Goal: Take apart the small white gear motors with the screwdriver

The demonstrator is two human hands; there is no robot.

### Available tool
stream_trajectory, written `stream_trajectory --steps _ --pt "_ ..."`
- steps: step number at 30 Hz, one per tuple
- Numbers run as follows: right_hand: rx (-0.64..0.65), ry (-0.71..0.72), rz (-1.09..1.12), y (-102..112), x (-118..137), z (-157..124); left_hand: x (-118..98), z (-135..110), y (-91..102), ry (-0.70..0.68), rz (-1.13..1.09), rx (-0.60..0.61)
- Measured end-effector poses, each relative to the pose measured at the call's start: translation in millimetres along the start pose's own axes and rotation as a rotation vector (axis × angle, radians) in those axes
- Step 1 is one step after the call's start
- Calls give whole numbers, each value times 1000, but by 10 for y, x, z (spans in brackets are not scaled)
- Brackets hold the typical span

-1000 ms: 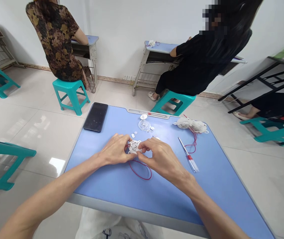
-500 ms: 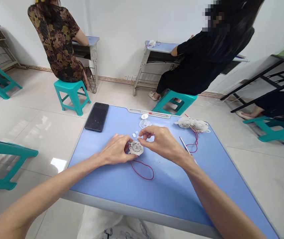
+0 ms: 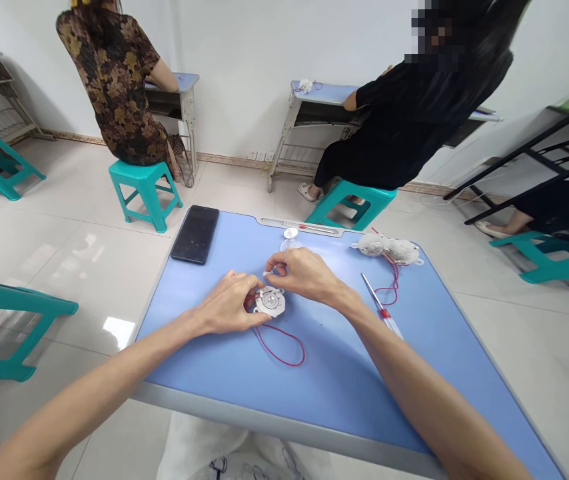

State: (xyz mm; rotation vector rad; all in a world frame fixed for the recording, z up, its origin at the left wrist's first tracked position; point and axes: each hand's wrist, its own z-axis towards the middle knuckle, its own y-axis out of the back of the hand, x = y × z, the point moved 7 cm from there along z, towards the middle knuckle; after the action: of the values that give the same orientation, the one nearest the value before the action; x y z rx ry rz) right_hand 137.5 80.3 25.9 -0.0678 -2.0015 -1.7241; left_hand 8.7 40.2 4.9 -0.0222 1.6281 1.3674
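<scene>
My left hand [image 3: 229,301] is closed around the left edge of a white plastic housing [image 3: 270,303], thumb in front and fingers behind. The housing lies on the blue desk [image 3: 344,373], with a round clear part in its middle. A loop of red wire [image 3: 303,350] trails from it toward me. Just above the housing, my right hand [image 3: 304,272] pinches a small white piece [image 3: 266,273] between thumb and forefinger. Behind that hand, a clear disc [image 3: 290,245] is partly hidden, and a white round cap [image 3: 290,233] sits beyond it.
A black phone [image 3: 195,235] rests at the desk's far left. Two joined white housings [image 3: 388,248] with red wires lie at the far right, near a screwdriver [image 3: 382,309] with a red and clear handle. People sit on green stools [image 3: 145,190] at other desks ahead.
My right hand has moved left, over the spot where small white pieces lay. The housing in my left hand has turned and shifted slightly toward me, its red wire with it.
</scene>
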Motion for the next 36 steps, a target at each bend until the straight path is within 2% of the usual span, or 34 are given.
stream_trajectory --steps 12,36 --pt "55 -11 -65 -59 13 64 5 4 -7 -21 -2 -7" --pt "-1 -41 -61 -61 -32 64 7 7 -2 -4 -13 13"
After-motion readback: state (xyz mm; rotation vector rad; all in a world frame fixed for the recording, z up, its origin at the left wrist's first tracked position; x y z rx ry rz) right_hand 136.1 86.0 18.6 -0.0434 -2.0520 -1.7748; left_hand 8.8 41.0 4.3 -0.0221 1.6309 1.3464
